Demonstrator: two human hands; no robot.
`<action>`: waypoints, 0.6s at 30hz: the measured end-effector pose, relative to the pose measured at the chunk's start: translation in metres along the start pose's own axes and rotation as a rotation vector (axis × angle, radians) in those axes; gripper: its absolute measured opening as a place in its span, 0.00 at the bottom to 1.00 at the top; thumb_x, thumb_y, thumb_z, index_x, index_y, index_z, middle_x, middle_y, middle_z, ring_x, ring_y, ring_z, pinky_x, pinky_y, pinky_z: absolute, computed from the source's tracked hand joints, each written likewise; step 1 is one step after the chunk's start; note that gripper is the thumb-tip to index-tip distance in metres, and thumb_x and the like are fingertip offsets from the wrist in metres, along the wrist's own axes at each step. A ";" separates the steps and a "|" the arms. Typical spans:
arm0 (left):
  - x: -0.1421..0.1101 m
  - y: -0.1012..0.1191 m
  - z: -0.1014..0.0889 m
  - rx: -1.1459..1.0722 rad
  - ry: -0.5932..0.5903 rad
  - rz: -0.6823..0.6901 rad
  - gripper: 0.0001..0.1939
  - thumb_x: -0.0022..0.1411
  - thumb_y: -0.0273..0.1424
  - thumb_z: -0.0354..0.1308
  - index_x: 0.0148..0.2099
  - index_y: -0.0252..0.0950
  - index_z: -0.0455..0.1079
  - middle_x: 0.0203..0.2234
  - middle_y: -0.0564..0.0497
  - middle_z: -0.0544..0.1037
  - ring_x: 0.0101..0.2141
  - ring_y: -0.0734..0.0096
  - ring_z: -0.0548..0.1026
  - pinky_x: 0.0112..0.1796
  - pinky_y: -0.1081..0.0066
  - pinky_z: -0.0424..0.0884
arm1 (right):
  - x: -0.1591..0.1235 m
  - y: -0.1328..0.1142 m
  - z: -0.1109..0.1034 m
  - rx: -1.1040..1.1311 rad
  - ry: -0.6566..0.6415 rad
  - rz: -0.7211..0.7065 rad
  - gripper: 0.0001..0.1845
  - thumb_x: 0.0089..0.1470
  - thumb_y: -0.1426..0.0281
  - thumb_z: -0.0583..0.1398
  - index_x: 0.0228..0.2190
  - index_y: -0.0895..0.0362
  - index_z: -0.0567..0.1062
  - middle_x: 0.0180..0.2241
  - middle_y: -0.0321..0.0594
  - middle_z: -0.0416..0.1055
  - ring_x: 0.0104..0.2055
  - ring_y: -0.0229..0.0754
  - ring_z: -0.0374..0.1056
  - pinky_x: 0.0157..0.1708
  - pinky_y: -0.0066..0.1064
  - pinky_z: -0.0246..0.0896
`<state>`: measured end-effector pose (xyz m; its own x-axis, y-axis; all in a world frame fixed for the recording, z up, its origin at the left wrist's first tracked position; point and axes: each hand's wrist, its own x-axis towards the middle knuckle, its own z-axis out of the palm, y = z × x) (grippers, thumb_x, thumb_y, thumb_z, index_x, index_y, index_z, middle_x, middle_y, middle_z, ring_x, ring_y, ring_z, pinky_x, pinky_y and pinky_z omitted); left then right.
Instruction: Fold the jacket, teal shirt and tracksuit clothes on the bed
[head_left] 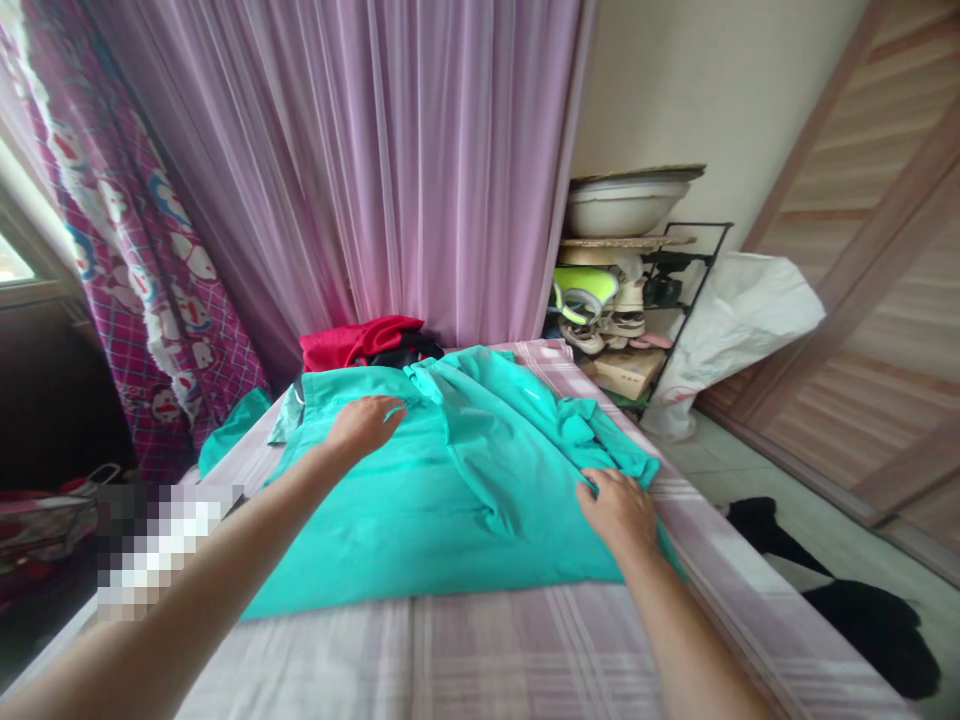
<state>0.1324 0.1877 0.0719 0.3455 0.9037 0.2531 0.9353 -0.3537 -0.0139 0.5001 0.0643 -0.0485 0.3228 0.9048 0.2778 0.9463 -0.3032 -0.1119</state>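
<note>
A turquoise shirt [405, 540] lies spread across the bed, its lower part fairly smooth. Toward the right it is bunched, with loose folds and what looks like a sleeve. My left hand [367, 425] is over the upper left part of the shirt, palm down with fingers stretched out and holding nothing. Whether its fingertips touch the cloth is hard to see. At the shirt's right side, my right hand [621, 508] has thumb and fingers pinched on a fold of the fabric.
Plaid bedding [480, 660] covers the bed. Red cloth [360, 342] is heaped at its far end, before a purple curtain [450, 170]. To the right stand a shoe rack [694, 290] with a basin [628, 205] on top and a white bag [750, 310]. Black cloth [862, 620] lies on the floor.
</note>
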 end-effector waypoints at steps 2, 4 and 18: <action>0.045 0.020 0.003 0.029 0.010 0.070 0.22 0.69 0.41 0.44 0.55 0.43 0.74 0.51 0.47 0.79 0.50 0.56 0.76 0.50 0.61 0.69 | 0.000 0.001 0.001 0.033 0.008 -0.001 0.18 0.58 0.67 0.54 0.44 0.52 0.80 0.44 0.43 0.78 0.46 0.49 0.70 0.43 0.37 0.61; 0.086 0.040 0.011 0.061 -0.001 0.157 0.20 0.68 0.37 0.45 0.54 0.43 0.74 0.51 0.46 0.79 0.50 0.56 0.76 0.51 0.59 0.68 | 0.000 0.002 0.003 0.071 0.025 -0.004 0.18 0.57 0.68 0.54 0.43 0.53 0.80 0.43 0.43 0.78 0.45 0.49 0.71 0.42 0.37 0.60; 0.194 0.044 0.080 0.257 -0.145 0.442 0.15 0.54 0.22 0.54 0.37 0.44 0.78 0.32 0.48 0.82 0.48 0.57 0.73 0.61 0.49 0.48 | 0.001 0.015 0.017 0.257 0.025 0.006 0.15 0.49 0.72 0.56 0.36 0.50 0.80 0.35 0.39 0.78 0.40 0.46 0.70 0.37 0.35 0.55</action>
<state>0.2473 0.3670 0.0432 0.7009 0.7125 0.0334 0.6806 -0.6541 -0.3302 0.5147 0.0661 -0.0661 0.3316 0.8946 0.2995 0.9100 -0.2196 -0.3517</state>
